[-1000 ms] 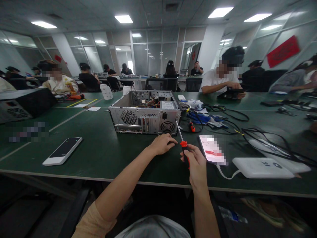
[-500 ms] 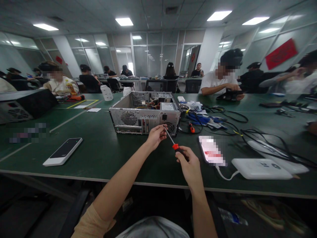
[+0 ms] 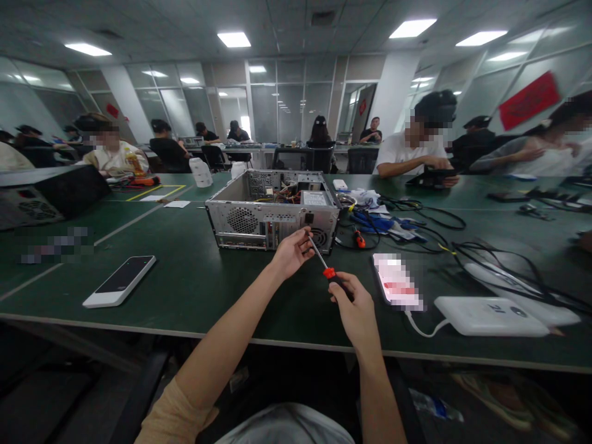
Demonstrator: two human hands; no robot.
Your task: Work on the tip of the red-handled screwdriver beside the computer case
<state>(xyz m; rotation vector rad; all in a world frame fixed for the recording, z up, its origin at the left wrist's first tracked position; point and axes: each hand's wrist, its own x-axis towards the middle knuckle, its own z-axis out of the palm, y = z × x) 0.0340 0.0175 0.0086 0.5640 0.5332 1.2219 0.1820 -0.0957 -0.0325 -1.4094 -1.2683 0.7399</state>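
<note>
My right hand (image 3: 355, 308) is wrapped round the red-and-black handle of a screwdriver (image 3: 319, 253), whose metal shaft points up and to the left. At its far end my left hand (image 3: 292, 254) is closed, with thumb and forefinger pinched by the tip. Whatever is between those fingertips is too small to make out. Just beyond both hands sits an open metal computer case (image 3: 287, 213), its vented back panel towards me. Inside it show cables and a silver boxed part. My left fingers overlap the panel's lower right; I cannot tell whether they touch it.
A white handheld device (image 3: 121, 282) lies to the left, a phone (image 3: 393, 280) and a white power bank (image 3: 490, 316) to the right. Black cables (image 3: 430, 213), blue gloves (image 3: 388, 225) and another screwdriver (image 3: 359, 239) lie right of the case. Several people sit around.
My hands and the screwdriver keep almost the same pose at the case. The view has shifted very slightly. At the far right, a person's hand has come down from near the head.
</note>
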